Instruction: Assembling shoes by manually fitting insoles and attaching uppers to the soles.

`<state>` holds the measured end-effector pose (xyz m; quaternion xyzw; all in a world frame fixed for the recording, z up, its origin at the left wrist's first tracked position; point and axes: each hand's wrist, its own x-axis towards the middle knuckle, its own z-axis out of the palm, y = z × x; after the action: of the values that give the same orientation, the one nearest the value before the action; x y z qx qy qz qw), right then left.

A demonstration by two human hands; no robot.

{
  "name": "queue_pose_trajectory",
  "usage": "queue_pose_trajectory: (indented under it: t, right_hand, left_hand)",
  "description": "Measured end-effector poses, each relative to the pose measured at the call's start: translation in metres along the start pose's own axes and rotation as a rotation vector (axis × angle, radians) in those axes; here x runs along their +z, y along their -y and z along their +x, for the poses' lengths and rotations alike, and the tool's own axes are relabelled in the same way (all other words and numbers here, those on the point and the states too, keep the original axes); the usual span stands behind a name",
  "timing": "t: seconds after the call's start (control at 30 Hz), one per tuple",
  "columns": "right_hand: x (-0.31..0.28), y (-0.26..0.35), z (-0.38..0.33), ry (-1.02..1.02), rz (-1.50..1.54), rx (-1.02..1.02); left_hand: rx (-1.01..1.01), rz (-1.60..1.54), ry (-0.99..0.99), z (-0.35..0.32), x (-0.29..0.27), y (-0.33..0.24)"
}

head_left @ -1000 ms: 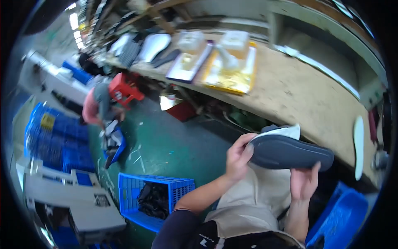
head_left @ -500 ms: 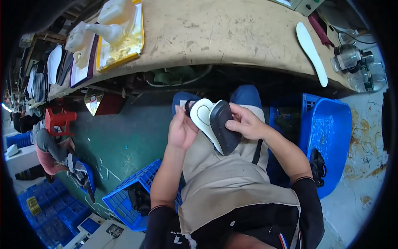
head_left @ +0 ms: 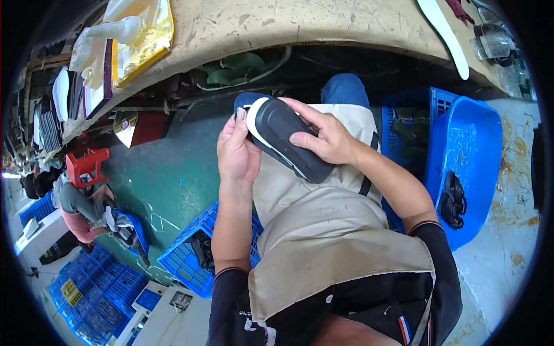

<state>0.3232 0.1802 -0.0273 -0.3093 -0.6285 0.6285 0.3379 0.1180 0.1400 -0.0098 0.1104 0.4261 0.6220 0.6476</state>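
Observation:
Over my lap, my right hand (head_left: 332,138) grips a black, contoured insole (head_left: 288,138) from its right side, thumb on top and fingers along the far edge. Beneath it lies a white sole-shaped piece (head_left: 254,122), mostly covered, whose white rim shows at the left end and along the near edge. My left hand (head_left: 239,151) is closed at that left end, thumb and fingertips pinching at the pieces' edge. What exactly sits between its fingertips is hidden; something dark shows beside them.
Ahead runs a worn workbench (head_left: 242,23) with a glue-smeared yellow-edged tray (head_left: 164,52) at left and a white insole (head_left: 444,36) at right. A blue tub (head_left: 473,155) with black sandals (head_left: 453,199) stands right, a blue crate (head_left: 190,259) left. Another person (head_left: 81,210) sits far left.
The black insole has swung from beside the white piece to lie over it, covering its face. Both hands and the pieces sit a little higher in view, and the view has tilted down.

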Motion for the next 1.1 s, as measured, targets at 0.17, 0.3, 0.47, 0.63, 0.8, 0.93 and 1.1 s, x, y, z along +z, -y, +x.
queue_pose_trajectory:
  t: [0.17, 0.3, 0.47, 0.63, 0.8, 0.93, 1.1]
  right_hand:
    - [-0.003, 0.009, 0.011, 0.034, 0.062, 0.081]
    - [-0.002, 0.017, 0.012, -0.006, -0.115, 0.007]
    - [0.004, 0.038, 0.001, -0.002, -0.187, -0.012]
    - [0.0, 0.053, -0.005, 0.047, -0.113, 0.08]
    - [0.006, 0.04, -0.008, 0.006, -0.193, 0.042]
    - [-0.001, 0.024, -0.005, -0.041, 0.107, 0.155]
    - [-0.019, -0.011, 0.002, -0.104, 0.429, 0.193]
  left_hand:
    - [0.014, 0.019, 0.063, 0.005, 0.009, -0.011]
    - [0.036, 0.068, 0.012, 0.004, 0.019, -0.016]
    - [0.035, 0.089, 0.012, -0.008, 0.016, -0.017]
    - [0.037, 0.072, 0.034, -0.017, 0.02, -0.016]
    - [0.006, 0.171, 0.089, -0.019, 0.003, -0.008]
    - [-0.088, 0.093, 0.133, 0.013, 0.033, -0.019]
    - [-0.165, 0.196, 0.154, 0.02, 0.0, 0.036]
